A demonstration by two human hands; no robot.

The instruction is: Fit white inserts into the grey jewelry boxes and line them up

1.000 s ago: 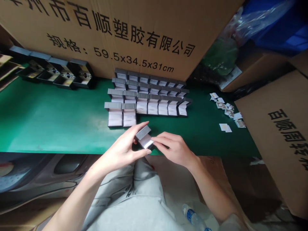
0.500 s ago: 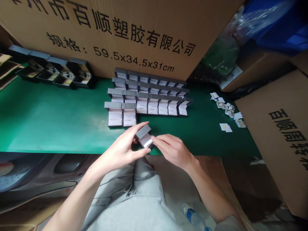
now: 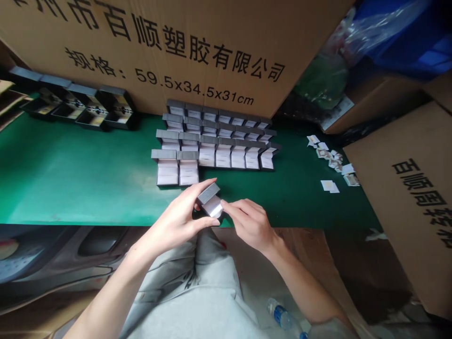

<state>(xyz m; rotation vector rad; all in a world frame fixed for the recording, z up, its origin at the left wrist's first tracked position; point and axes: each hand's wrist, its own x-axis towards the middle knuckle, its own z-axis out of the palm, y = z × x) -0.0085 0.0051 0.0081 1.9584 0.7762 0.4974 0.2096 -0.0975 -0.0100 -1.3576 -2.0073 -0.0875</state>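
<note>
Above my lap, at the front edge of the table, my left hand (image 3: 181,211) is wrapped round a small dark jewellery box (image 3: 208,193). Its lid stands open, and the box tilts toward my right. A white insert (image 3: 213,207) lines the inside. From the right, the bent fingers of my right hand (image 3: 250,220) press together at the insert's right edge; the exact grip of the fingertips is partly hidden. Just beyond my left hand, rows of similar open boxes (image 3: 167,174) with white inserts stand on the green table (image 3: 88,183).
Several larger open black boxes (image 3: 118,108) stand at the back left. Small white pieces (image 3: 330,186) lie loose on the right. A big cardboard carton (image 3: 197,28) walls off the back, another carton (image 3: 406,188) the right side. A plastic bottle (image 3: 282,316) lies below.
The right fingertips have shifted slightly at the insert's edge. My left hand keeps its hold on the box. The whole view has moved a little.
</note>
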